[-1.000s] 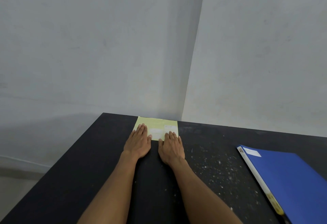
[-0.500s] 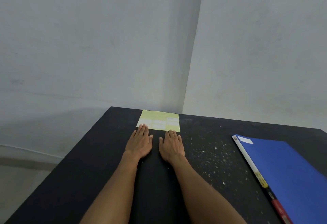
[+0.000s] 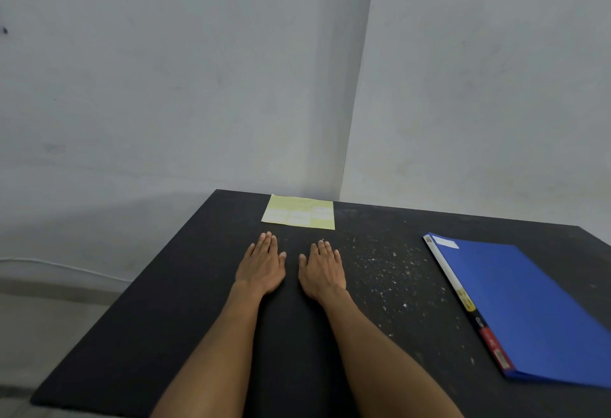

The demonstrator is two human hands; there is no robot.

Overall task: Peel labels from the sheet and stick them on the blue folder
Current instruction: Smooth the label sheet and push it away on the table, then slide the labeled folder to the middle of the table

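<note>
The label sheet [image 3: 299,212], pale yellow with a few white labels [image 3: 299,217] in a row, lay flat at the far edge of the black table [image 3: 185,302], close to the wall corner, its long axis running left to right across your view. From the sheet, your left hand [image 3: 261,264] rested just short of its near left corner and your right hand [image 3: 322,267] just short of its near right part; both lay palm down, fingers straight and close together, holding nothing. Neither touched the sheet, and your left fingertips [image 3: 268,236] looked slightly nearer. The blue folder [image 3: 529,312] lay well to the right of the sheet (one white label already near its top corner). One second before, your fingertips had covered the sheet's near edge; since then both hands had drawn back toward you, baring the whole sheet.
</note>
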